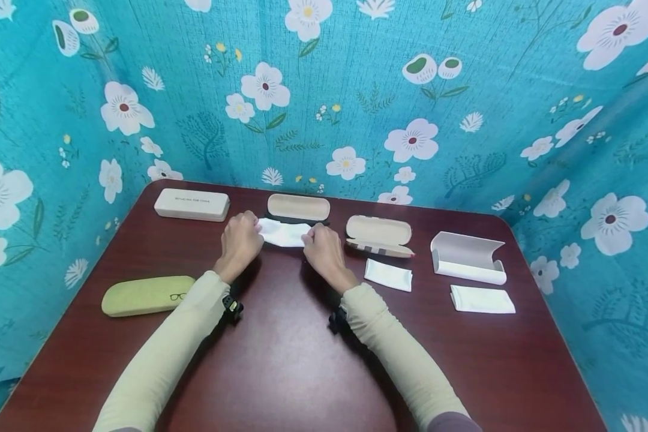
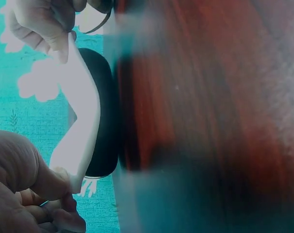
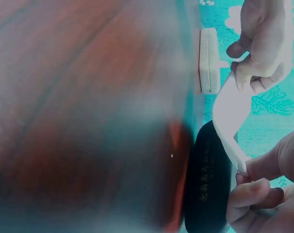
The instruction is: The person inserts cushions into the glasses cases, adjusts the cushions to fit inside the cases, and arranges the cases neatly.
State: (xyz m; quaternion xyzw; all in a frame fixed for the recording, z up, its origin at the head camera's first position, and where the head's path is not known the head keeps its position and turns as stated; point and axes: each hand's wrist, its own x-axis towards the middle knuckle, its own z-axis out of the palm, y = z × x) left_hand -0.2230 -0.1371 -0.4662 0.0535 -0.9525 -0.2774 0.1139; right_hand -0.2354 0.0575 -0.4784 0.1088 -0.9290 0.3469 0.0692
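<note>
The held cloth (image 1: pixel 284 233) is white, the glasses-printed case (image 1: pixel 140 296) yellow-green, the table (image 1: pixel 288 354) reddish-brown, the curtain (image 1: pixel 345 90) white-flowered turquoise.

Looks to me like a corner of somebody's home, or maybe just a little filming nook, can't really say which from this angle. The big giveaway is the teal curtain (image 1: pixel 345 78) covered in white flowers and leafy sprigs, hung round the back and both sides, super domestic print tbh. Then you've got a plain reddish-brown wood-look counter (image 1: pixel 297 360) with rounded corners pushed up near it, with everyday stuff like a green eyeglass case (image 1: pixel 140 295) on top.
</note>
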